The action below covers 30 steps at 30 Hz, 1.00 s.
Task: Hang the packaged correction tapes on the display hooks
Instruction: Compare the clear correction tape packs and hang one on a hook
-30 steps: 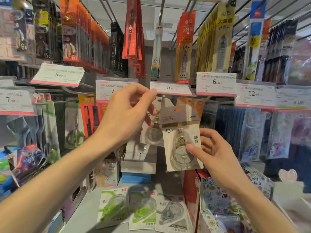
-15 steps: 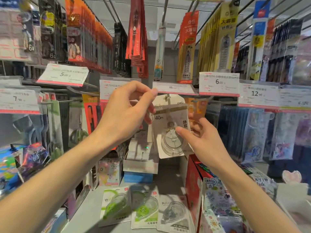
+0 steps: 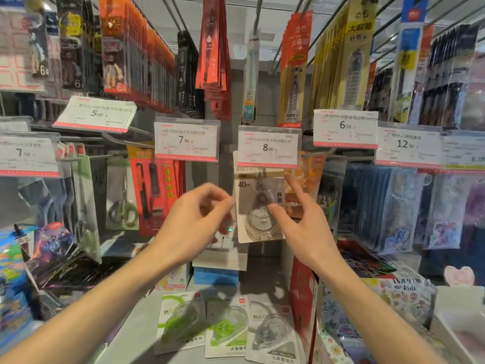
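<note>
Grey shelf [image 3: 136, 329] below us carries three packaged correction tapes [image 3: 225, 327] lying flat, hemmed by a red box [image 3: 301, 290] on the right. Above, one correction tape pack [image 3: 258, 203] hangs under the 8.00 price tag [image 3: 268, 147], crowded by scissors [image 3: 122, 206] and orange packs left and right. Our left hand [image 3: 194, 224] hovers beside it, fingers loosely curled, holding nothing. Our right hand [image 3: 301, 222] is spread, thumb touching the blister.

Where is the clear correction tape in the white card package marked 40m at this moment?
In the head view, the clear correction tape in its white card package hangs centre, below the 8.00 price tag, between both hands.
</note>
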Motion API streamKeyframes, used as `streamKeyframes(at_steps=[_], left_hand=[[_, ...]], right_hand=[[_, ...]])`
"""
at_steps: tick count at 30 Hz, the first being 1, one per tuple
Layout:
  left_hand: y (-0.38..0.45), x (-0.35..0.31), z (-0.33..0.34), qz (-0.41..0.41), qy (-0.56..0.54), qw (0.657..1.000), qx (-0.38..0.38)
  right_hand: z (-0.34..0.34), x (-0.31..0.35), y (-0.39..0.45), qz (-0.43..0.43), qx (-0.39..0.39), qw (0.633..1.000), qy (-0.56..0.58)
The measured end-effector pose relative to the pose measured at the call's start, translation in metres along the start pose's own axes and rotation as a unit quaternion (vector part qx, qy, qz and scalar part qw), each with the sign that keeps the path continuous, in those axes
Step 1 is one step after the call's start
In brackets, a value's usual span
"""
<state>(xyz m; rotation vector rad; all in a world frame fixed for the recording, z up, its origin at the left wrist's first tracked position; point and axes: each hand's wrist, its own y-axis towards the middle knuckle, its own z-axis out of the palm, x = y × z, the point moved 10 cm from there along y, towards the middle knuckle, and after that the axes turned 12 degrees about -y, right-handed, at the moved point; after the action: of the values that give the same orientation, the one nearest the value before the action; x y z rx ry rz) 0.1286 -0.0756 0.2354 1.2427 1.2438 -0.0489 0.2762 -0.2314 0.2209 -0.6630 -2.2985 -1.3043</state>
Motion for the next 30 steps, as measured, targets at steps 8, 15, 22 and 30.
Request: streamKeyframes(at_steps=[8,15,22,30], left_hand=[[0.025,0.039,0.023,0.000,0.003,1.000,-0.022],[0.037,0.050,0.025,-0.002,0.039,0.998,-0.046],[0.047,0.064,0.034,-0.024,0.032,0.999,-0.005],[0.055,0.073,0.051,-0.040,0.011,0.999,0.028]], right_hand=[[0.015,-0.003,0.005,0.012,-0.022,0.999,-0.044],[0.024,-0.016,0.019,0.026,-0.024,0.997,-0.062],[0.035,-0.028,0.026,0.031,0.003,0.999,-0.044],[0.051,-0.040,0.034,0.044,0.027,0.998,-0.023]])
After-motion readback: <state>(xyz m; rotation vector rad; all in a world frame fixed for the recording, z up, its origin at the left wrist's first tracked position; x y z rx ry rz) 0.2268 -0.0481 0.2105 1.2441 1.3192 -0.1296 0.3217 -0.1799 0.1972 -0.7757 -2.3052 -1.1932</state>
